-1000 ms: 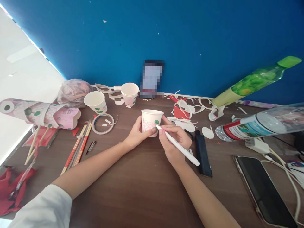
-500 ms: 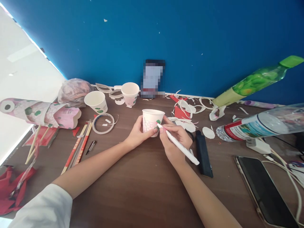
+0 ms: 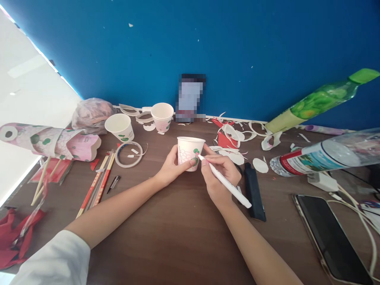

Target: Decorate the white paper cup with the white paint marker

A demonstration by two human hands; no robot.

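A white paper cup (image 3: 187, 148) with pink and green print stands upright in front of me. My left hand (image 3: 173, 169) is closed around its left side, the thumb lying across the front. A slim white marker (image 3: 226, 182) sits in the closed fingers of my right hand (image 3: 219, 176), its tip at the cup's printed front; whether it touches I cannot tell. Some right-hand fingers reach behind the cup's right edge and are partly hidden. Just right of that hand lies a dark narrow case (image 3: 254, 194).
Two more paper cups, one left (image 3: 120, 128) and one behind (image 3: 162, 118), stand near a tape roll (image 3: 118, 157). Paper scraps (image 3: 233, 136) litter the back. A fish-shaped cup craft (image 3: 50, 141) lies left; a water bottle (image 3: 314, 158) and phone (image 3: 332, 237) lie right.
The marker and my right hand have shifted slightly right, drawing the tip a little away from the green print. The cup appears turned slightly; my left hand keeps its hold.
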